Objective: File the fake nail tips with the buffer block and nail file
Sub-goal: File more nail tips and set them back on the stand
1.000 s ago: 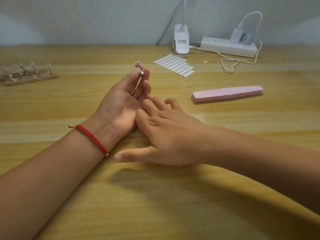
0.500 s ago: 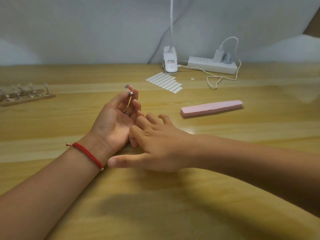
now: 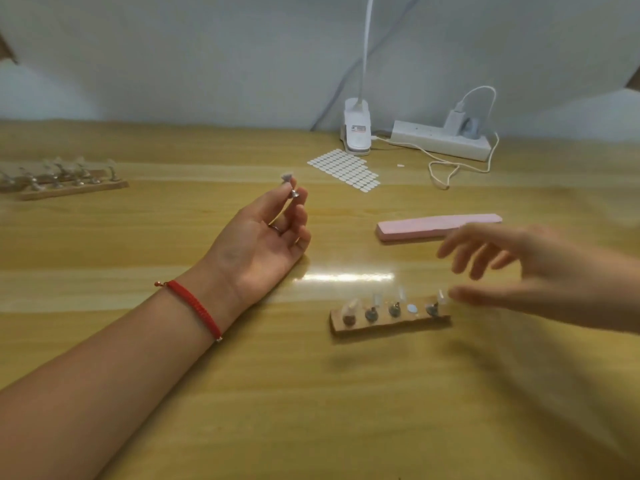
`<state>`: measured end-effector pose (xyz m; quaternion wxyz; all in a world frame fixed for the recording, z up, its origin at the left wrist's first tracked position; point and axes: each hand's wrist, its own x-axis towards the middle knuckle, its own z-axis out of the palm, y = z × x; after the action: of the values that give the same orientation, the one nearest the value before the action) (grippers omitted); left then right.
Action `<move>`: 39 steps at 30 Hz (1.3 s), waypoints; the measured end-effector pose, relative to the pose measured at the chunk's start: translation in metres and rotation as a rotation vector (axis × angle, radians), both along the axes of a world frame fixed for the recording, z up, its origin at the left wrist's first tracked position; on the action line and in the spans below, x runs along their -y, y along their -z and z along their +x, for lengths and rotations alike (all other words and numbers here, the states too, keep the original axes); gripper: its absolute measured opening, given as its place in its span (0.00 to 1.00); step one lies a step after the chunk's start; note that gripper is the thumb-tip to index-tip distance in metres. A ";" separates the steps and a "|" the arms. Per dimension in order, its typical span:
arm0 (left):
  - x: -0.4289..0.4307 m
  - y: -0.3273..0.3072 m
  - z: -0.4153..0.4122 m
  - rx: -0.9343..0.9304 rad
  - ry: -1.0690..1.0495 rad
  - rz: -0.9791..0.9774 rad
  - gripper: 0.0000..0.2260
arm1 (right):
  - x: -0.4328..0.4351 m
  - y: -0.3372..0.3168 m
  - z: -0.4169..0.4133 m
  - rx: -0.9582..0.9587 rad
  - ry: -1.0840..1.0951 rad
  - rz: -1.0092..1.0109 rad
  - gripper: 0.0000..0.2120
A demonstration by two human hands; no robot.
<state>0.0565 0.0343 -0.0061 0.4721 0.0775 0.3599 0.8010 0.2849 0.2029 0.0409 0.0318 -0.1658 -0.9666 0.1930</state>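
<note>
My left hand (image 3: 263, 237) rests palm up on the table and pinches a small metal nail stand (image 3: 290, 187) with a fake nail tip on top between thumb and fingertips. My right hand (image 3: 526, 271), blurred, hovers with fingers spread above the right end of a small wooden holder (image 3: 388, 322). That holder carries several metal stands with clear nail tips and one bare white pad. The pink buffer block (image 3: 436, 226) lies flat beyond my right hand.
A second wooden holder with several stands (image 3: 62, 181) sits at the far left. A sheet of white adhesive dots (image 3: 344, 169), a white clip lamp base (image 3: 356, 133) and a power strip (image 3: 440, 140) with a looping cable stand at the back.
My right hand has lifted away from my left hand and swung to the right, uncovering the small wooden holder. The camera has tilted up. My left hand keeps its pinch on the stand.
</note>
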 end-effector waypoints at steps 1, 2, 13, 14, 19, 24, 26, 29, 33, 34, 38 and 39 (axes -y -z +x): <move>0.000 0.000 0.000 -0.010 0.003 0.002 0.05 | -0.003 0.009 0.006 -0.004 -0.011 -0.038 0.22; 0.000 0.000 0.001 -0.023 0.008 0.003 0.06 | -0.006 0.016 0.010 -0.006 -0.030 -0.065 0.22; -0.005 0.005 0.010 -0.333 0.041 -0.061 0.07 | -0.044 0.026 -0.028 -0.165 -0.058 0.233 0.17; -0.005 0.006 0.012 -0.367 0.044 -0.065 0.07 | -0.047 0.030 -0.035 -0.103 -0.056 0.265 0.19; -0.005 0.007 0.017 -0.506 0.032 -0.096 0.11 | -0.049 0.037 -0.050 -0.306 -0.014 0.170 0.15; -0.006 0.008 0.021 -0.588 -0.004 -0.106 0.13 | -0.014 0.032 -0.050 -0.679 -0.096 0.090 0.17; -0.006 0.008 0.022 -0.618 -0.023 -0.119 0.13 | 0.004 0.034 -0.050 -0.710 -0.180 0.103 0.19; -0.006 0.008 0.025 -0.716 -0.034 -0.131 0.14 | 0.011 0.034 -0.053 -0.702 -0.272 0.174 0.18; -0.004 0.007 0.029 -0.844 -0.021 -0.122 0.14 | 0.009 0.040 -0.057 -0.706 -0.294 0.235 0.24; -0.004 0.007 0.030 -0.858 -0.002 -0.106 0.15 | 0.011 0.042 -0.058 -0.705 -0.321 0.247 0.25; -0.004 0.005 0.032 -0.885 0.041 -0.078 0.14 | 0.004 0.039 -0.056 -0.734 -0.311 0.261 0.25; -0.004 0.004 0.032 -0.889 0.048 -0.076 0.13 | 0.003 0.039 -0.057 -0.743 -0.296 0.257 0.24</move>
<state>0.0887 0.0382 -0.0097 0.2925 0.4051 0.5552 0.6649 0.2283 0.2004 0.0016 0.3706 0.0612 -0.9190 0.1200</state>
